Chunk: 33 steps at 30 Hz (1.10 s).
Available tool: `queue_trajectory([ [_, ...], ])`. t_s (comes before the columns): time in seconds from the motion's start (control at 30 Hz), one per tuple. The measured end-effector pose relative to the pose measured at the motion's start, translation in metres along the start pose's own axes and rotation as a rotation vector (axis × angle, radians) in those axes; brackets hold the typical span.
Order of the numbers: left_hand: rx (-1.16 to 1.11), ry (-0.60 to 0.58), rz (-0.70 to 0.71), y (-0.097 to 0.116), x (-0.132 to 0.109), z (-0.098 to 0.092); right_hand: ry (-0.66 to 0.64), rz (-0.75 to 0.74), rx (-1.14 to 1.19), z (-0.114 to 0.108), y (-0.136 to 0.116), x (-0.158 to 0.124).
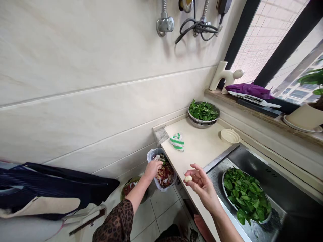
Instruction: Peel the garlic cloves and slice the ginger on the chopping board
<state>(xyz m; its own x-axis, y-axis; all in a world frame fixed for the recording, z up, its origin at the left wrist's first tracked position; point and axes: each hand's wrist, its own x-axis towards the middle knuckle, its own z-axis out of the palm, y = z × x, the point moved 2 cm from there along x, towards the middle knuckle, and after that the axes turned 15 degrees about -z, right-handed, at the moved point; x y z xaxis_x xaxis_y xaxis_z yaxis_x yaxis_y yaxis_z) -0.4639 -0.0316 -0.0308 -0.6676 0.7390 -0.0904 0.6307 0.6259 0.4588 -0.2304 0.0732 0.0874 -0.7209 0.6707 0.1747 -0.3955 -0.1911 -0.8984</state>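
Over the bench (202, 139), at its left edge, right hand (204, 191) has a small pale clove (188, 178), garlic by the look of it, pinched between thumb and fingertips; spare fingers curl loosely. Left hand (152, 169) is at the bin (150, 154), farther left, fingers bunched toward the scraps (164, 176); can't tell if it's gripping anything.

Handling, my read: clove is very light, firm, little give. Surface looks smooth and bare, so probably a bit slick, worse if wet. Not brittle, but a hard squeeze could bruise it or shoot it out of the pinch. Best hold: thumb and finger pads across the fat middle, light pressure, stay off the ends. Bin is near, so a slip there means fishing through scraps. Sink (242, 158) with greens (246, 195) is to the right.
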Motion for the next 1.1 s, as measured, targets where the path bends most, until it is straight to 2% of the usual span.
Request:
queue_trajectory([
  [0.13,-0.118,0.073,-0.002,0.016,-0.010,-0.018,-0.009,-0.037,-0.054,0.000,0.004,-0.003],
  [0.23,-0.481,0.108,0.016,0.048,-0.032,-0.035,-0.026,-0.060,-0.109,0.000,0.010,-0.006],
  [0.27,-0.623,0.085,-0.003,0.060,-0.041,-0.039,-0.033,-0.069,-0.136,0.000,0.012,-0.006],
  [0.37,-0.934,-0.082,-0.009,0.096,-0.069,-0.045,-0.055,-0.120,-0.273,0.003,0.016,-0.007],
  [0.47,-1.000,-0.053,0.075,0.118,-0.086,-0.051,-0.056,-0.207,-0.431,0.006,0.016,-0.008],
  [0.57,-0.909,0.017,0.143,0.126,-0.092,-0.054,-0.049,-0.267,-0.525,0.007,0.016,-0.010],
  [0.7,-0.889,0.026,0.171,0.127,-0.092,-0.057,-0.053,-0.262,-0.539,0.007,0.021,-0.013],
  [0.8,-0.982,0.033,0.106,0.117,-0.086,-0.061,0.004,-0.219,-0.532,0.004,0.025,-0.015],
  [0.9,-0.964,0.183,0.036,0.091,-0.064,-0.065,0.043,-0.221,-0.605,-0.002,0.025,-0.019],
  [0.97,-0.774,0.271,0.003,0.069,-0.040,-0.062,0.032,-0.247,-0.678,-0.007,0.021,-0.025],
  [1.0,-0.583,0.225,-0.003,0.060,-0.026,-0.057,0.027,-0.261,-0.715,-0.010,0.019,-0.029],
  [1.1,0.027,-0.023,0.023,0.041,0.007,-0.038,0.050,-0.268,-0.799,-0.019,0.010,-0.044],
])
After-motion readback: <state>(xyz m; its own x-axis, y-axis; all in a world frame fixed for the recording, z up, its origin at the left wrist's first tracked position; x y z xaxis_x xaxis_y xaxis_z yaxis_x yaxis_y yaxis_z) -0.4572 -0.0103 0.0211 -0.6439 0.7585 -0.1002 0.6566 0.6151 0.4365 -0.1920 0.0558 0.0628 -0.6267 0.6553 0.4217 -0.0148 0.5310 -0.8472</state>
